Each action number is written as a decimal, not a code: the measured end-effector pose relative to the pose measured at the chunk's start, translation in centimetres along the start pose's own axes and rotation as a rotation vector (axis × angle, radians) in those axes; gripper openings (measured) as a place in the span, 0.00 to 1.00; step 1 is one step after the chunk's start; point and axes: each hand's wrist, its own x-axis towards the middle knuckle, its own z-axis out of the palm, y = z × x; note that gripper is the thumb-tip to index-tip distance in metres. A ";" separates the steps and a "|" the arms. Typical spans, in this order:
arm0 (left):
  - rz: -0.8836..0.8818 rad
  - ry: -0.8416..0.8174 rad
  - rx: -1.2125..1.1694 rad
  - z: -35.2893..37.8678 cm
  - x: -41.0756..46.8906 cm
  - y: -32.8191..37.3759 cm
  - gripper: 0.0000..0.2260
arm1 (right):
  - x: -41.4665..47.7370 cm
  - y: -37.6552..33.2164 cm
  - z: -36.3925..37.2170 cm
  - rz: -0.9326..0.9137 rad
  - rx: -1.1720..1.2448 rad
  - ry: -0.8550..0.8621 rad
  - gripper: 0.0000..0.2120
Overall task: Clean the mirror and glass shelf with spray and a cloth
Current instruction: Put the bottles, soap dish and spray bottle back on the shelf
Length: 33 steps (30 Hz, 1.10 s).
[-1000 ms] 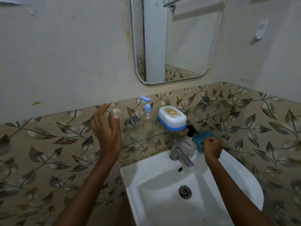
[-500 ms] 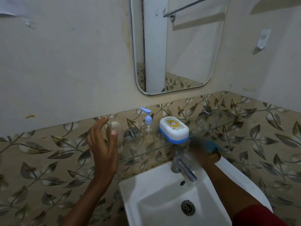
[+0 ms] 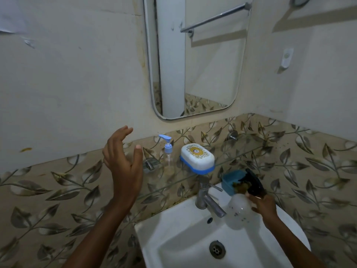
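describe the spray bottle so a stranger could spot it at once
At the back right corner of the white sink, right of the chrome tap, the right hand grips the spray bottle. Its cloudy body and black trigger head set it apart from the blue-topped pump bottle on the glass shelf.

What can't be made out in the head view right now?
All head view:
- tray: a brownish lump inside, possibly the cloth, is half hidden by the bottle head.
- right hand: blurred by motion, so trigger contact is unclear.
- mirror: its top is cut off by the frame edge.
- shelf: clear glass, and any smears are too faint to judge.
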 end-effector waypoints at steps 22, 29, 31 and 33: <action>0.141 -0.174 0.053 2.2 3.1 2.3 0.09 | 6.2 -24.4 0.6 -0.402 -0.102 0.018 0.20; 0.090 -0.150 -0.002 2.2 3.3 2.2 0.10 | 8.2 -25.1 1.3 -0.378 -0.216 0.048 0.16; 0.095 -0.154 -0.017 2.5 3.4 2.1 0.10 | 8.7 -25.2 1.4 -0.372 -0.240 0.048 0.14; 0.104 -0.161 -0.026 2.8 3.5 2.1 0.10 | 9.2 -25.4 1.6 -0.367 -0.263 0.048 0.13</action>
